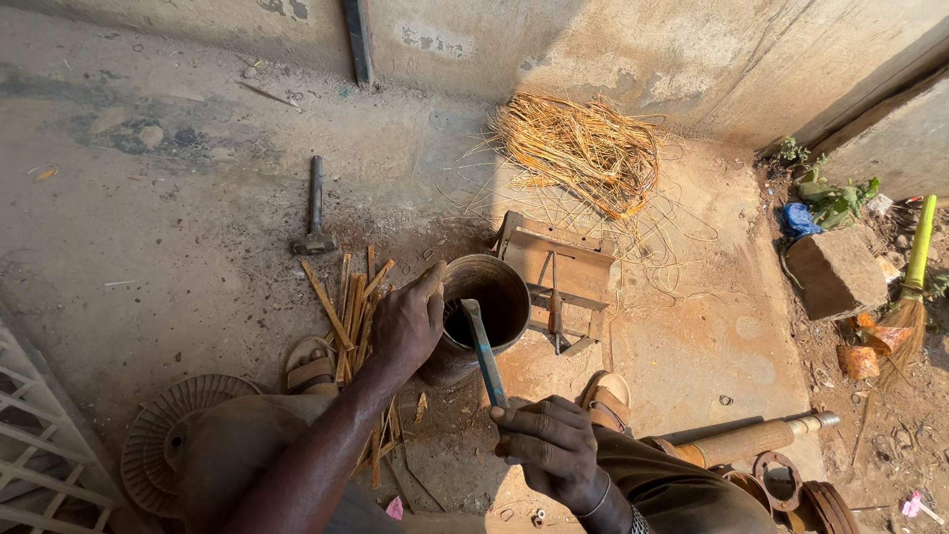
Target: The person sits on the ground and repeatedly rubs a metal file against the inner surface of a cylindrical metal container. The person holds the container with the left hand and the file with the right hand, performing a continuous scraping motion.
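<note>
The left hand (407,326) clamps its grip over the near rim of a tilted metal cylinder (481,314) lying on the concrete floor (158,227) between the sandalled feet, steadying it, while the right hand (550,447), fist closed, angles a blue-handled chisel (483,354) into its mouth.

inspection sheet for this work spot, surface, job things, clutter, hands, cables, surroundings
surface: dusty concrete floor, stained
job's things: metal cylinder standing between the feet; blue-handled tool tipped into its mouth
clutter: hammer, wood strips, wire tangle, metal bracket, rusty shaft, fan cover
grippers: left hand grips the cylinder rim; right hand holds the tool handle
cables: nothing seen
surroundings: concrete wall, stone block, broom, weeds
</note>
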